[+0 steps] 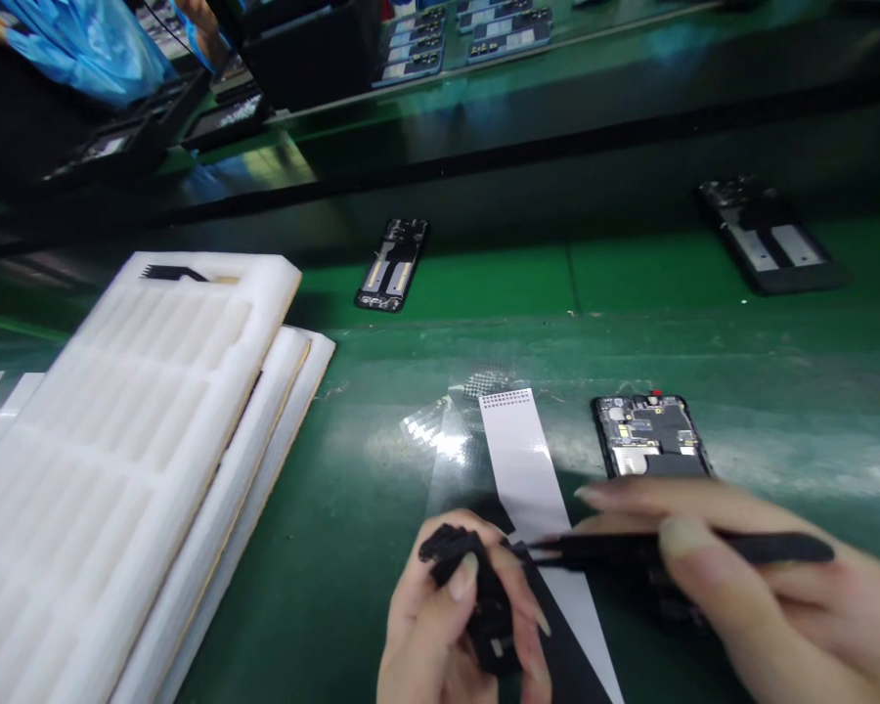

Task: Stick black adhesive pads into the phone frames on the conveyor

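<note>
My left hand [447, 626] grips a black phone part [488, 611] standing on edge, with much of it hidden by my fingers. My right hand [770, 577] pinches black tweezers [675, 550], and their fine tip reaches the top of that part. Beyond my hands, an open phone body with a bare circuit board [651, 437] lies face up on the green belt [323, 606]. A long white film strip [520, 460] with a perforated end runs under my hands. Beside it lies a clear film sheet [440, 430].
Stacked white foam trays [154, 411] with moulded slots fill the left side. Two more open phone bodies [392, 264] lie farther along the belt, the second [770, 235] at the right. Behind, a raised rail carries several phone trays, and a person in a blue sleeve [73, 49] works at the top left.
</note>
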`<state>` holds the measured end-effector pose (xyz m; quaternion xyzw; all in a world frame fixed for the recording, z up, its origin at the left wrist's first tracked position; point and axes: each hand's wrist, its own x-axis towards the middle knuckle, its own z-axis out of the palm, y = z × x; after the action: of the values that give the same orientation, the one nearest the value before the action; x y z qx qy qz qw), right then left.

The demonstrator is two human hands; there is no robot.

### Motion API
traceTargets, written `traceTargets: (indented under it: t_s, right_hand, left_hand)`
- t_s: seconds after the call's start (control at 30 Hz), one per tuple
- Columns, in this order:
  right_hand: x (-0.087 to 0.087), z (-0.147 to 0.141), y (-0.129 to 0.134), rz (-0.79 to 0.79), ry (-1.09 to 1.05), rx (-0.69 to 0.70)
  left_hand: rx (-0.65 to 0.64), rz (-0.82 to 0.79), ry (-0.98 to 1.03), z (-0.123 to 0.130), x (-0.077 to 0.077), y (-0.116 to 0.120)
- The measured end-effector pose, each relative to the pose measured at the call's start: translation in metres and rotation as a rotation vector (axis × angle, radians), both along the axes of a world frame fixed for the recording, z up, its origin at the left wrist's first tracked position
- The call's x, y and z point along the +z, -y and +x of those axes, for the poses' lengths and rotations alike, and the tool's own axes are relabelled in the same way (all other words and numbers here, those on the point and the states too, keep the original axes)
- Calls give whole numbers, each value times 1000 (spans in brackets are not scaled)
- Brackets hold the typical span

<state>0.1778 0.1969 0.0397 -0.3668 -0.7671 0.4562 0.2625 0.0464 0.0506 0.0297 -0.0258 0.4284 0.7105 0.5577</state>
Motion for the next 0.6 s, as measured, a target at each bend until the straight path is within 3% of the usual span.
traceTargets:
  t_s: [0.07, 0.17, 0.27, 0.37, 0.47, 0.53, 0.6]
  right_hand:
    - [0, -7, -23, 25, 2, -53]
    - [-9, -24, -58, -226, -63, -53]
    - [-23, -42, -77, -368, -110, 43]
    - [-33, -51, -84, -340, -104, 121]
    - [-36, -52, -91, -322, -115, 166]
    - [-37, -50, -98, -297, -112, 161]
    - [-38, -47, -103, -278, -106, 164]
  left_hand:
    - [39, -128, -87, -6, 5, -3]
    - [2, -314, -404, -19, 10, -8]
    - [-208, -386, -896, -35, 7, -12]
    - [-503, -286, -1596, -50, -1, -20]
    - [-665, -253, -2270, -59, -9, -35]
    - [-746, -289, -2485, -60, -12, -48]
    - [-817, -285, -2543, -60, -14, -58]
